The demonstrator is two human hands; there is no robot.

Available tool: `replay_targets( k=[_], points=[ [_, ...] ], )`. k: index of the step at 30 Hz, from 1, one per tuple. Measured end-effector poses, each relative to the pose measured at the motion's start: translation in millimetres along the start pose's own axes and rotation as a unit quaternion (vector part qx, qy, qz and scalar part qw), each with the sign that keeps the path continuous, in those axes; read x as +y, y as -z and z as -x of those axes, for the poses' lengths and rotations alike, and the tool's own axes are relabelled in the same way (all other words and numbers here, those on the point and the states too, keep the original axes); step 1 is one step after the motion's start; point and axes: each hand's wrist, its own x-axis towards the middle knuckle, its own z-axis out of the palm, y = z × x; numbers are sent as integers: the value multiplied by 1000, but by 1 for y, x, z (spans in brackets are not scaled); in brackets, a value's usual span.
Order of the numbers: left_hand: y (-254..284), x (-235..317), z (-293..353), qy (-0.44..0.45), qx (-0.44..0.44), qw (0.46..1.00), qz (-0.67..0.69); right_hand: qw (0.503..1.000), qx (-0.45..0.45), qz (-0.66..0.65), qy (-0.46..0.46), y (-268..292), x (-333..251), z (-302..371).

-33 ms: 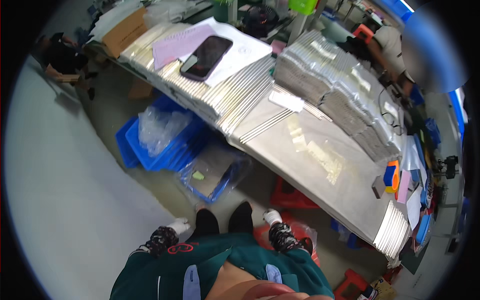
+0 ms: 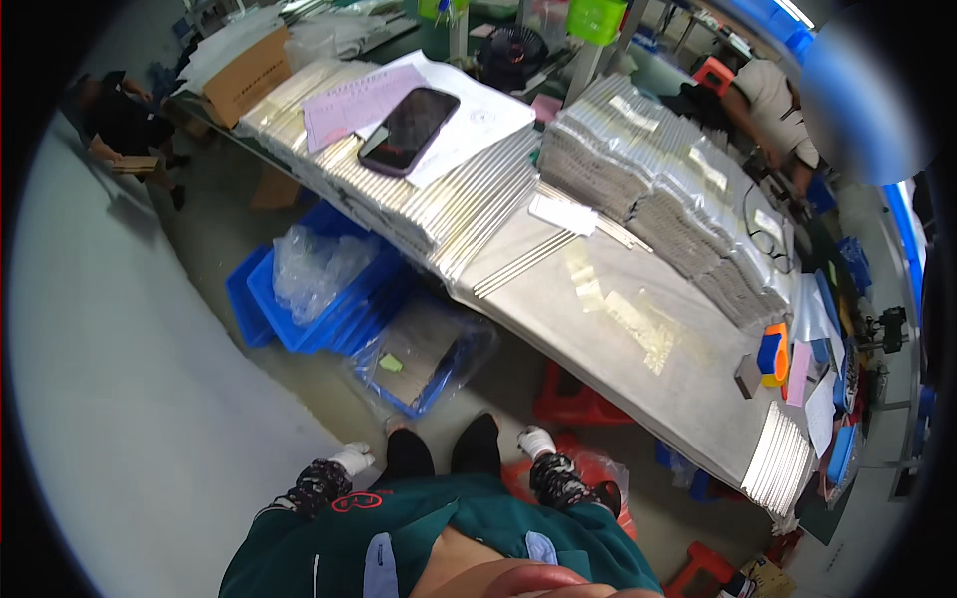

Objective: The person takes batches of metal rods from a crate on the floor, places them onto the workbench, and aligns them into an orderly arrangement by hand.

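My left hand [image 2: 353, 457], in a white glove, hangs low at my left side near the pale wall or panel. Its fingers look loosely apart, with nothing seen in them. On the other side my right hand [image 2: 536, 442], also white-gloved, hangs beside my thigh, near a red stool [image 2: 578, 399] under the table edge. Its fingers are loosely bent and small in the picture; no object shows there. Neither hand touches the grey table [image 2: 628, 339]. On that table, a dark phone [image 2: 410, 131] and paper sheets [image 2: 477, 112] lie on stacked silvery strips [image 2: 439, 214].
More wrapped strip stacks [image 2: 638, 149] line the table's far side; a white strip bundle [image 2: 778, 458] sits at its right end, near an orange-and-blue tape dispenser [image 2: 773, 355]. Blue bins [image 2: 299, 299] stand on the floor. A co-worker [image 2: 773, 105] sits far right; another person [image 2: 125, 120] is far left.
The view has shifted slightly, so the table and its things appear a little displaced. My two hands still hang at my sides.
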Motion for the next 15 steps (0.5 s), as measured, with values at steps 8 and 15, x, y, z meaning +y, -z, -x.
replay_targets(
  k=[8,15],
  points=[
    [33,7,4,2,2,1000,-23,1000,-3,-27,16,-44,-17,18],
    [21,6,20,-26,-18,998,-51,998,-50,-26,16,0,-28,62]
  ],
)
